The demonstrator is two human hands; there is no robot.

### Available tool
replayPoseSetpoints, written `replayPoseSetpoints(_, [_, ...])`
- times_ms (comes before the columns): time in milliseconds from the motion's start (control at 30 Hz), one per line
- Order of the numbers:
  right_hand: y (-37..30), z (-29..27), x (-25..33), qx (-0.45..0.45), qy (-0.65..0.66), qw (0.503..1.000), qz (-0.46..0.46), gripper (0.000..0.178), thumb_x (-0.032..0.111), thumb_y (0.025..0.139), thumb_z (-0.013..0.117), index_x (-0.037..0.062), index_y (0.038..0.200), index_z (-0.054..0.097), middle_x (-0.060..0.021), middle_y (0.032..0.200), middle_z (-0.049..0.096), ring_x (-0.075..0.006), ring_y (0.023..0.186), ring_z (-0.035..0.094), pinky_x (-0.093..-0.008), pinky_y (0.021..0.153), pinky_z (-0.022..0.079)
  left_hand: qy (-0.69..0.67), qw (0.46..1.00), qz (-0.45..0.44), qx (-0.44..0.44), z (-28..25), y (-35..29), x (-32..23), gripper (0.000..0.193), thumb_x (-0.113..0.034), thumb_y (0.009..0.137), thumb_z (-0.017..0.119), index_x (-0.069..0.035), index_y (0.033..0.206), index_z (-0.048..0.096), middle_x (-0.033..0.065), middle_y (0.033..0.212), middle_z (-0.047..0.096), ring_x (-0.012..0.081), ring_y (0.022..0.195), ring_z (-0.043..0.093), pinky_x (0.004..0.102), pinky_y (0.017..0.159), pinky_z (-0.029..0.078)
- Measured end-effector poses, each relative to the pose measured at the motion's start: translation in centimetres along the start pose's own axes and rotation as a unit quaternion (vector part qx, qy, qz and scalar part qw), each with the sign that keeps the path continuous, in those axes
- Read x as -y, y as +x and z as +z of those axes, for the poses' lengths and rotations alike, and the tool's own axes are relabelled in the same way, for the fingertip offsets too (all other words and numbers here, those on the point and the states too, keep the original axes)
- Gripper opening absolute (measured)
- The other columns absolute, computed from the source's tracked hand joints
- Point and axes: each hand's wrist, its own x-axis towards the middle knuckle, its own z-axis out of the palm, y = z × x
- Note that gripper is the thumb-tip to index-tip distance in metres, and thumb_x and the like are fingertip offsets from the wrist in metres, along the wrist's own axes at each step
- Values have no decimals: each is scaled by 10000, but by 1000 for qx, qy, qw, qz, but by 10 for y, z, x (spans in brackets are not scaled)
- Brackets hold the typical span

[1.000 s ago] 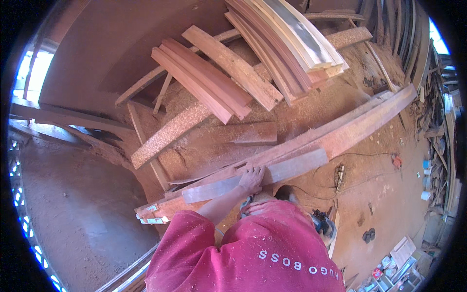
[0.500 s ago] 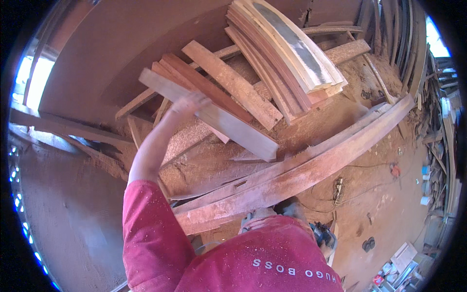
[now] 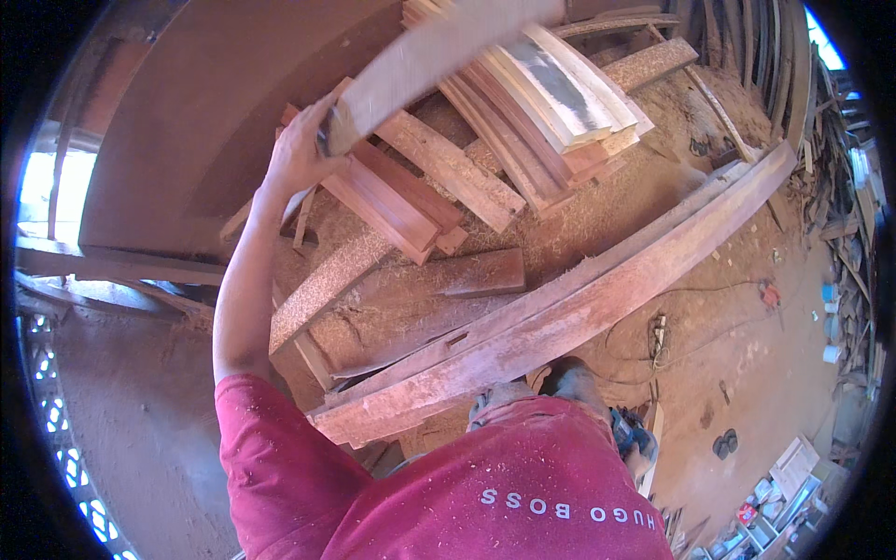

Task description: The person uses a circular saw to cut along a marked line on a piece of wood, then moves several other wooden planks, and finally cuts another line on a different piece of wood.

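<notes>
My left hand (image 3: 303,154) is raised at the far left, closed around one end of a wooden board (image 3: 439,56). The board is blurred by motion and slants up to the right over the wood stacks, its far end at the top edge. Below it lie reddish boards (image 3: 387,210) and a stack of curved pale boards (image 3: 560,93). Low at my right side, my right hand (image 3: 638,465) grips a dark bluish power tool (image 3: 630,429); my body partly hides both, and the tool's exact kind does not show.
A long curved beam (image 3: 560,322) lies across in front of me. Sawdust covers planks (image 3: 327,285) and the ground. A cord (image 3: 607,345) runs on the floor at right, near a pair of sandals (image 3: 725,444). Leaning timber (image 3: 789,75) stands far right.
My left hand has swung the board up and away, turning it from slanting down-right to slanting up-right. The reddish boards beneath now show more. My right hand stays low at my side.
</notes>
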Motion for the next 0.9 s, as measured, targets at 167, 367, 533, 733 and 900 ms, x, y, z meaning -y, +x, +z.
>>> replayPoseSetpoints(167, [44,-9,-67,-22,174,984,36,537,-54,808,612,71,1331,605,-142,1223,663,-275,1135,623,-393,1028,457,-450,884,-124,-36,-49,47,-82,590,-146,774,674,20,1333,593,126,1122,683,177,1021,634,334,899,516])
replayPoseSetpoints(367, [76,-31,-61,-101,71,991,44,512,87,749,693,-13,1245,611,-155,1162,651,-275,1106,640,-387,970,501,-566,762,-254,-186,28,53,-238,375,-182,976,700,33,1271,613,96,1206,675,167,1080,634,315,953,513])
replayPoseSetpoints(533, [143,-45,-151,-130,101,974,155,438,141,759,714,-69,1139,657,-206,1102,697,-327,1029,688,-423,898,544,-683,643,-328,-112,25,94,-353,363,-109,933,719,-14,1259,593,100,1150,687,196,997,692,336,858,588])
replayPoseSetpoints(733, [177,-72,-84,-169,74,944,275,598,290,715,808,-163,1074,656,-332,1055,705,-419,1025,707,-463,909,549,-532,798,-281,-36,25,155,-494,180,-92,930,735,8,1064,669,43,905,695,117,745,646,245,661,534])
replayPoseSetpoints(900, [211,-75,-115,-109,11,957,270,610,307,700,795,-115,1117,653,-329,1072,693,-463,1055,677,-500,949,540,-543,820,-126,-129,-12,223,-564,268,-177,925,769,-5,1103,667,40,878,684,102,737,614,254,618,508])
